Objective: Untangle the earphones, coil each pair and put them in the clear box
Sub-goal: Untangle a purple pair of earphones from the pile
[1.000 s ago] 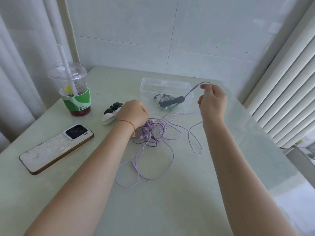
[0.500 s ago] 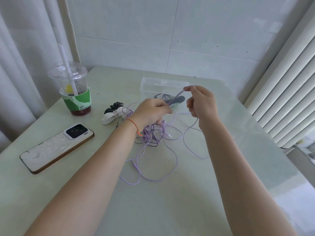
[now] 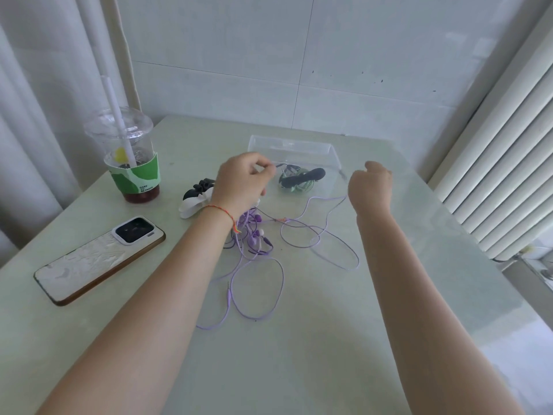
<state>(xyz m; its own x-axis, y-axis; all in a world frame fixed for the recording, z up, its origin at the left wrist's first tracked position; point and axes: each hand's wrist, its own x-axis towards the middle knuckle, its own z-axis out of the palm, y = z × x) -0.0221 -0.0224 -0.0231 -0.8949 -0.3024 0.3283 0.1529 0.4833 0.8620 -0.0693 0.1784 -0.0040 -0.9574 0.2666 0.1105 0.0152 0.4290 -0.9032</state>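
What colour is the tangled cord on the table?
Light purple; the cord shows best in the head view, the only one.

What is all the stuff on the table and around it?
earphones: a tangled bunch, count unclear, purple, middle of the table, cords trailing toward the near edge and to the right
box: one, clear, far side of the table, holds a coiled greenish pair with a dark band
clips: black one and white one, left of the box, partly behind the left wrist
cup: one, clear with a green sleeve and white straw, red drink at the bottom, far left
phone: one, white back, brown rim, face down, near left
table: one, pale green
curtain: white, left
radiator: white, right
left hand: pinches a thin cord in front of the box
right hand: holds a purple cord beside the box
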